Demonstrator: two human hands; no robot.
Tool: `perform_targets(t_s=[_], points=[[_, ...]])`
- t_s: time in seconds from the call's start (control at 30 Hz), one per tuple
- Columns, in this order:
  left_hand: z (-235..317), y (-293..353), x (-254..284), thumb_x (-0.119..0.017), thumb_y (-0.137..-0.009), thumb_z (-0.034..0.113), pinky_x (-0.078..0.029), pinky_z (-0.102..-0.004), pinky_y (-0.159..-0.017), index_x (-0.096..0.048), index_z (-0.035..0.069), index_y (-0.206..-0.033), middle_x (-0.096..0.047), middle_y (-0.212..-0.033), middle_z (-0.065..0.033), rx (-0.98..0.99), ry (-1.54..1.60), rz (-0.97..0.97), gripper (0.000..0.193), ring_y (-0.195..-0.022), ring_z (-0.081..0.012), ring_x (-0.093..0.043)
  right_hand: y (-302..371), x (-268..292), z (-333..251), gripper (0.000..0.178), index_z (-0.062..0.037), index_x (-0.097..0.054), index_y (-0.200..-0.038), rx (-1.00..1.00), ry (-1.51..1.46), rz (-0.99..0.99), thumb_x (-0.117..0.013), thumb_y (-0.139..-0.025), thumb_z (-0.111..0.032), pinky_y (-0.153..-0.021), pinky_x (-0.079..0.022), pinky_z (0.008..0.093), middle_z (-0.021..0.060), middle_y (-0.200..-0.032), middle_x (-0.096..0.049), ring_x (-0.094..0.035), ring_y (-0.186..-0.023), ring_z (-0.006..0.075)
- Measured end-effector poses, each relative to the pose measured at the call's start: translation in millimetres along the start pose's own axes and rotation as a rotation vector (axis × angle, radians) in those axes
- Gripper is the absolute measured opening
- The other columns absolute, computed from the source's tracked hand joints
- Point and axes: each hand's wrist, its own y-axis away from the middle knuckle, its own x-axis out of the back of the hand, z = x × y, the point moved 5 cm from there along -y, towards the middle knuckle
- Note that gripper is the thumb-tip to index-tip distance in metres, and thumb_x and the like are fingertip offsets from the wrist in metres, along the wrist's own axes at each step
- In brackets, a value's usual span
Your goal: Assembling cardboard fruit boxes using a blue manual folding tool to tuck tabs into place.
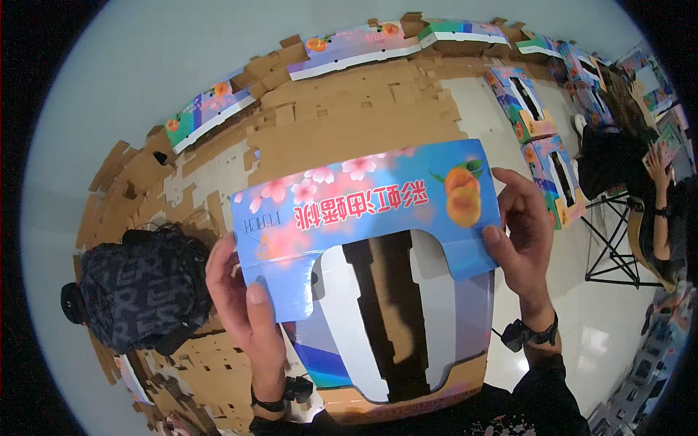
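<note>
Two hands are holding one flat blue carton blank (363, 203) printed with peaches and blossoms, still unfolded, above a part-formed carton (396, 327) that is gaping open and showing nothing inside. The left hand (243, 301) is pinching the blank's lower left corner, thumb on top; the right hand (522, 229) is gripping its right edge. Behind it, stacks of brown blanks (349, 109) are waiting on the floor, beside a dark backpack (142, 287)

Bright, even light; fisheye-bent, dark rim.
</note>
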Motion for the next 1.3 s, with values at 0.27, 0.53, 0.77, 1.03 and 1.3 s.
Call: perform_targets(t_s=[0.27,0.53,0.77,1.03,1.3], points=[[-13.9,6.3,-3.5,-0.055,-0.1,0.022,-0.033,-0.0382,-0.111,-0.036,0.0,-0.148,-0.047,-0.143,-0.0181,0.032,-0.02,-0.031,0.056,-0.13,-0.0243,-0.047,2.7,-3.5,12.4,0.061,-0.0033,-0.049,-0.138,-0.022,-0.034,0.001,-0.076,-0.084,-0.013,-0.068,-0.039,0.0227,-0.0016,-0.083,-0.049,-0.045,-0.073,0.0085],[-56.6,19.5,-2.1,-0.068,-0.087,0.039,-0.035,-0.0417,-0.112,-0.027,0.0,-0.153,-0.044,-0.145,-0.0205,0.688,0.297,-0.115,0.087,-0.136,-0.0279,-0.043,7.5,-10.2,23.7,0.06,-0.0017,-0.046,-0.14,-0.089,-0.172,0.035,-0.073,-0.088,-0.012,-0.077,-0.042,0.0235,-0.0016,-0.09,-0.049,-0.047,-0.083,0.0087],[-48.4,18.6,-1.6,-0.07,-0.082,0.04,-0.052,-0.0385,-0.096,-0.034,-0.001,-0.148,-0.052,-0.136,-0.0201,0.537,0.393,-0.147,0.086,-0.118,-0.0285,-0.059,18.7,-6.1,13.5,0.06,-0.0007,-0.045,-0.141,-0.151,-0.129,0.033,-0.072,-0.088,-0.01,-0.081,-0.044,0.0258,0.0023,-0.095,-0.053,-0.05,-0.086,0.0108],[-7.4,9.9,-7.8,-0.061,-0.087,0.039,-0.052,-0.0397,-0.095,-0.044,-0.006,-0.136,-0.061,-0.121,-0.0188,0.401,0.731,0.049,0.069,-0.11,-0.0286,-0.063,86.8,11.4,-92.1,0.044,-0.0006,-0.062,-0.117,0.096,0.249,-0.08,-0.076,-0.076,-0.009,-0.061,-0.051,0.0299,0.0161,-0.103,-0.067,-0.062,-0.066,0.0179],[29.2,13.6,-106.2,-0.06,-0.092,0.034,-0.047,-0.0413,-0.1,-0.043,0.002,-0.138,-0.057,-0.126,-0.0111,0.224,0.748,0.25,0.059,-0.114,-0.025,-0.058,81.3,12.4,-76.5,0.09,-0.0021,-0.046,-0.14,-0.309,0.723,-0.172,-0.089,-0.07,-0.038,-0.066,-0.058,0.0411,0.0197,-0.119,-0.064,-0.07,-0.09,0.0356]])
